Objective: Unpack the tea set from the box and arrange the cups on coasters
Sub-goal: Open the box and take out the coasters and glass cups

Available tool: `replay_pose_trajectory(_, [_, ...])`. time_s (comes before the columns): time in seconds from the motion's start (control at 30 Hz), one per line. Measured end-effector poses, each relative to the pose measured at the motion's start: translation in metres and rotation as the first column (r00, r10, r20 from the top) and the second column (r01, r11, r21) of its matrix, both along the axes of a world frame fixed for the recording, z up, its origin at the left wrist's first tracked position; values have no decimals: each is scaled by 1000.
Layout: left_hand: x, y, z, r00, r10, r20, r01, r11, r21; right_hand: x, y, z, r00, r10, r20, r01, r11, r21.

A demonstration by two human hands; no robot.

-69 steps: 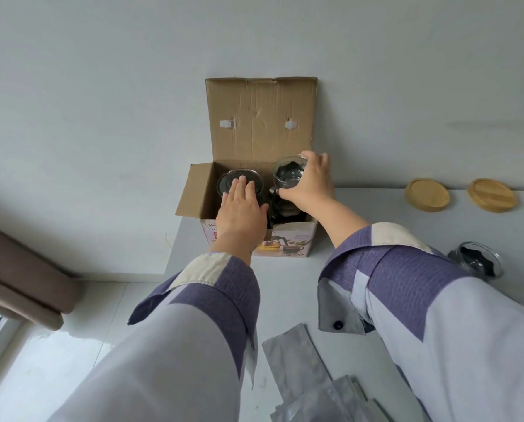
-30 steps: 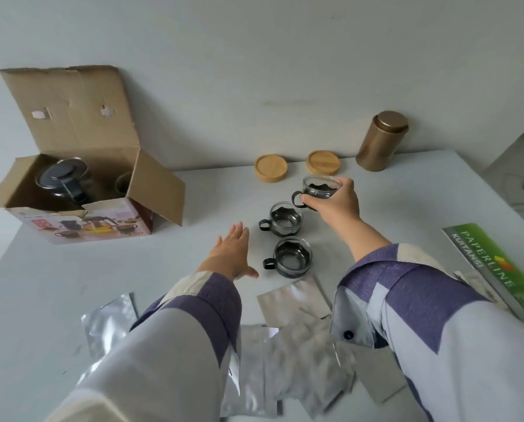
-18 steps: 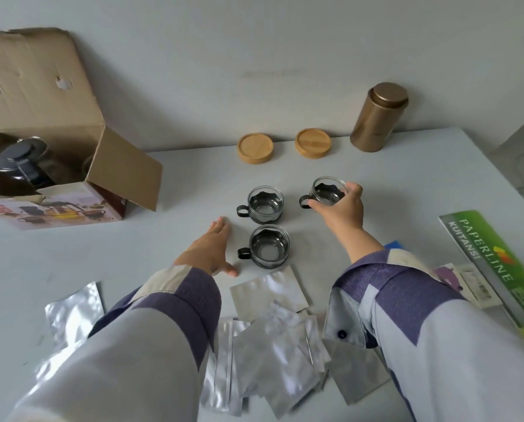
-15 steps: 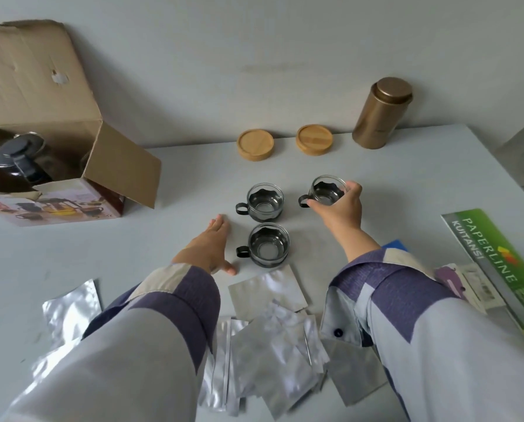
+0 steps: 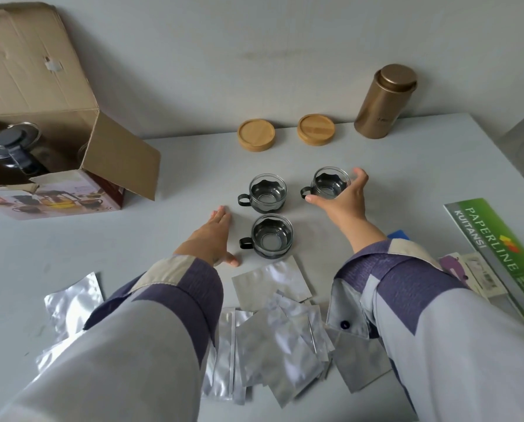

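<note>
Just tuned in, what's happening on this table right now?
A person is unpacking a tea set. Three glass cups sit on the table, none on a coaster. The right hand is spread around the far right cup, fingers loosening; whether it grips is unclear. The left hand lies flat and empty beside the nearest cup. Two wooden coasters wait bare by the wall. The teapot is in the box.

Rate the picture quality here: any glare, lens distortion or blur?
Head view: soft, even light with faint shadows under the cups; bright glare on the foil pouches; wide-angle stretch enlarges the sleeves and tilts the box and canister outward; no notable motion blur.
</note>
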State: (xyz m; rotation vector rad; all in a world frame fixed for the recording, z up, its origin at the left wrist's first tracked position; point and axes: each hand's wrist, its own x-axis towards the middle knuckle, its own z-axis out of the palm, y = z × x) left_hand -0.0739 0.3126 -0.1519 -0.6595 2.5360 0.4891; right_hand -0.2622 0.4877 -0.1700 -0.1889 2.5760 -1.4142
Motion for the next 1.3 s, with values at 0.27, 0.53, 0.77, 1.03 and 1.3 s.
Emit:
replay_pose_trajectory(0.27, [-1, -4, 4, 1000, -2, 10, 2, 1000, 23, 16, -24, 50, 978, 109, -179, -52, 953, 297])
replay_pose_trajectory(0.53, [32, -82, 54, 919, 153, -364, -195, 977, -83, 74, -122, 85, 845, 485, -226, -394, 850, 349])
replay_pose_trajectory(0.77, [100, -208, 95, 774, 277, -569, -444, 879, -176, 151, -247, 103, 685, 660, -309, -589, 751, 298])
replay_pose_trajectory(1.03, [140, -280, 84, 843, 301, -447, -431, 875, -223, 191, -352, 103, 549, 744, -380, -650, 666, 366])
replay_pose_trajectory(1.3, [145, -293, 60, 859, 236, -455, -388, 878, -279, 189, -420, 90, 415, 907, -72, -289, 206, 935])
